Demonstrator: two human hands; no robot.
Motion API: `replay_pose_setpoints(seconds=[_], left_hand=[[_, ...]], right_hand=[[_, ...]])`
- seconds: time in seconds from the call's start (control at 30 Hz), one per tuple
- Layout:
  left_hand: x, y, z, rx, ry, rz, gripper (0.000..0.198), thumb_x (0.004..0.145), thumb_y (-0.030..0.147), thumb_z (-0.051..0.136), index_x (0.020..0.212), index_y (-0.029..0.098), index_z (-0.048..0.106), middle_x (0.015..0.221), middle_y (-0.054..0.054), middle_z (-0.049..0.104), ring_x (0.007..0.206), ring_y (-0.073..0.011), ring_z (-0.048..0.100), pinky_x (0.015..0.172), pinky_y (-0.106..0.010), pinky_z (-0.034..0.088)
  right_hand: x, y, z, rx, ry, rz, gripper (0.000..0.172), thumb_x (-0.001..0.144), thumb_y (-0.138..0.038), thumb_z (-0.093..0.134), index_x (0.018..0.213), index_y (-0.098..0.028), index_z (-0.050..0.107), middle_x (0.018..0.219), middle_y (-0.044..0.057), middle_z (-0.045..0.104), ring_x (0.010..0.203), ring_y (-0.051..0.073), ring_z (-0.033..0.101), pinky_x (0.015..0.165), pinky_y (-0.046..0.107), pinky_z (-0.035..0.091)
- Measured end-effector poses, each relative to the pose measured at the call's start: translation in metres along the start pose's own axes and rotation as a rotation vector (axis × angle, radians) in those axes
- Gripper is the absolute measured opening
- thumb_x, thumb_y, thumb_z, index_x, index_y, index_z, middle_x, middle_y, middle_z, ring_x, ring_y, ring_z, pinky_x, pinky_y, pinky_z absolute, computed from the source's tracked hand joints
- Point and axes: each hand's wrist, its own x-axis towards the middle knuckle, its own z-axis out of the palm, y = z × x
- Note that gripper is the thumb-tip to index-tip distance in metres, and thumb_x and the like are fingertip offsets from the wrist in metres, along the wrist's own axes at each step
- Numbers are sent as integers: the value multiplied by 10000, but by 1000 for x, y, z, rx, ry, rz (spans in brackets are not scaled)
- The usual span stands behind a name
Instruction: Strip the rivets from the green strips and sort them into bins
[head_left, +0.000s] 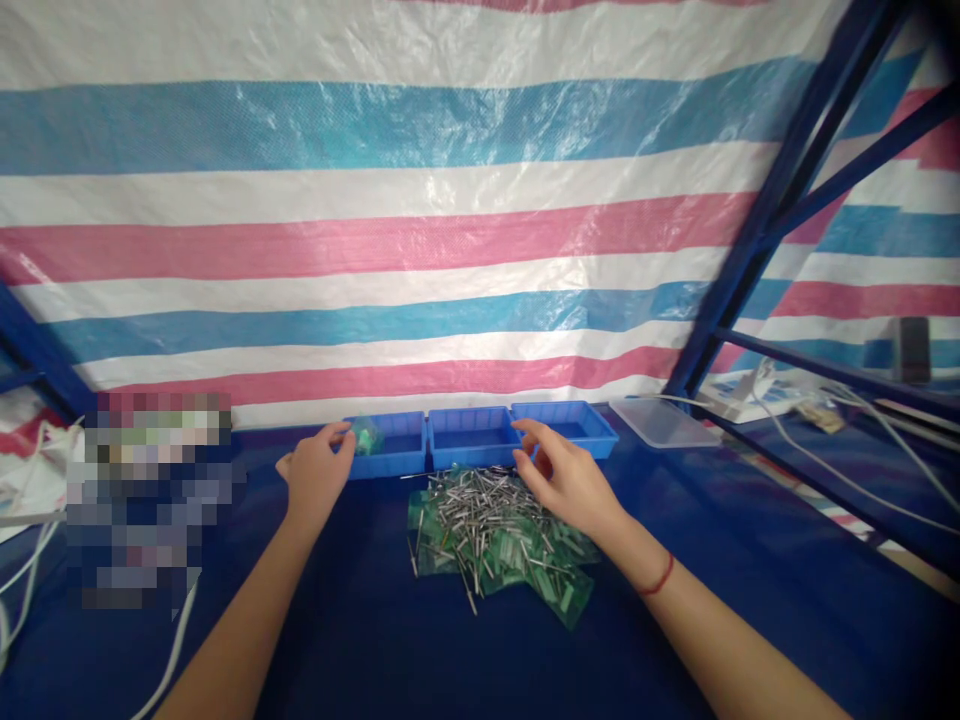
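Note:
My left hand (321,468) is at the left end of a row of blue plastic bins, its fingers bent together in a pinch. At its fingertips is a small green clear plastic bag (366,437), over the left bin (401,462); what is inside the bag is too small to name. My right hand (566,478) hovers beside the middle bin (472,458) and the right bin (600,446), fingers curved and apart, nothing visible in them. Below it lies a heap of thin silvery metal pins (487,510) on several flat green plastic bags (566,595).
A clear plastic lid (664,422) rests right of the bins on the dark blue tabletop (360,620). White cables (176,640) run along the left side. A blue metal frame (750,260) stands at right, and a striped tarp (420,240) hangs behind.

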Motion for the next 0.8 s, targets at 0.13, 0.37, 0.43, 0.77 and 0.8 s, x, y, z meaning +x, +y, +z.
replay_pose_setpoints(seconds=[0.13, 0.37, 0.43, 0.77, 0.8], left_hand=[[-5, 5, 0, 103, 40, 65, 328, 850, 383, 487, 1069, 236, 682, 1187, -105, 631, 1142, -365, 447, 894, -499, 345], [-9, 6, 0, 171, 33, 169, 309, 889, 381, 451, 965, 238, 714, 1159, -79, 654, 1105, -342, 437, 887, -516, 326], [-12, 7, 1, 173, 30, 201, 307, 894, 380, 451, 943, 237, 717, 1146, -73, 663, 1120, -339, 430, 898, -523, 315], [-31, 30, -12, 36, -159, 526, 333, 899, 402, 415, 855, 213, 685, 899, -44, 688, 847, -197, 587, 773, -283, 409], [-36, 34, -12, 31, -232, 549, 348, 898, 427, 412, 818, 217, 678, 819, -29, 682, 762, -177, 596, 705, -260, 408]], right_hand=[[8, 18, -19, -193, -178, 19, 218, 884, -274, 423, 872, -189, 623, 704, 26, 634, 617, 161, 580, 607, 268, 390], [3, 44, -40, -106, -642, 241, 373, 788, -508, 559, 824, -151, 663, 708, 54, 664, 618, 171, 589, 539, 253, 361], [-1, 49, -39, -51, -742, 295, 513, 699, -584, 636, 952, -139, 654, 782, 63, 672, 663, 187, 605, 551, 254, 385], [-3, 57, -20, -4, -759, 246, 358, 652, -464, 716, 801, -150, 634, 776, 47, 642, 667, 169, 570, 557, 243, 386], [-2, 58, -19, 2, -754, 247, 335, 661, -451, 713, 787, -152, 633, 766, 44, 643, 668, 168, 572, 559, 241, 387]])
